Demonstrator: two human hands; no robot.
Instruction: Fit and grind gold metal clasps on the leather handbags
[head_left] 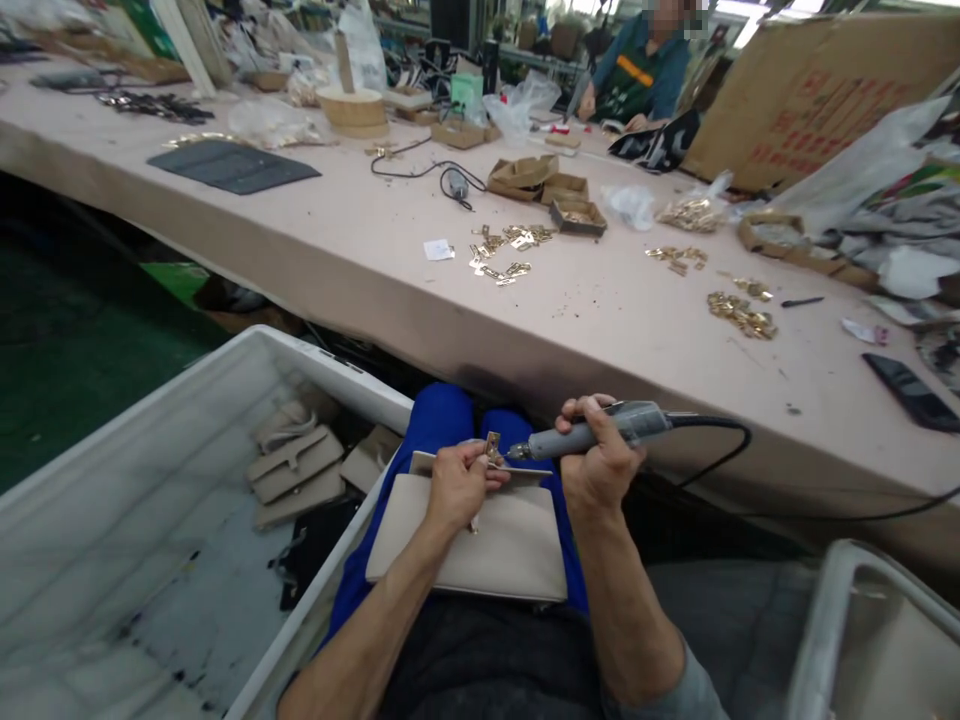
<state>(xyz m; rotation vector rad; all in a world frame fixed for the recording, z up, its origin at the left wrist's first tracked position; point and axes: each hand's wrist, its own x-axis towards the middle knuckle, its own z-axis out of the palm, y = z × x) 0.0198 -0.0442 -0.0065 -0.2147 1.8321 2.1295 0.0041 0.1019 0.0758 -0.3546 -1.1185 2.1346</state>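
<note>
A beige handbag (495, 550) lies across my blue-clad lap, its flap edge raised. My left hand (459, 488) pinches that edge together with a small gold metal fitting (492, 444), which stands up beyond my fingers. Another bit of gold metal shows on the bag below this hand. My right hand (600, 455) is wrapped round a grey electric screwdriver (577, 432), held almost level. Its tip points left and is at or very near the gold fitting; whether they touch I cannot tell. A black cable runs from the tool's back end to the right.
Left of my legs stands a white bin (292, 350) with several beige bags (296, 465) inside. Gold fittings (742, 315) lie in piles on the pink-covered table (360, 240), near small cardboard boxes (577, 217) and a phone (911, 390). A co-worker (645, 65) is across the table.
</note>
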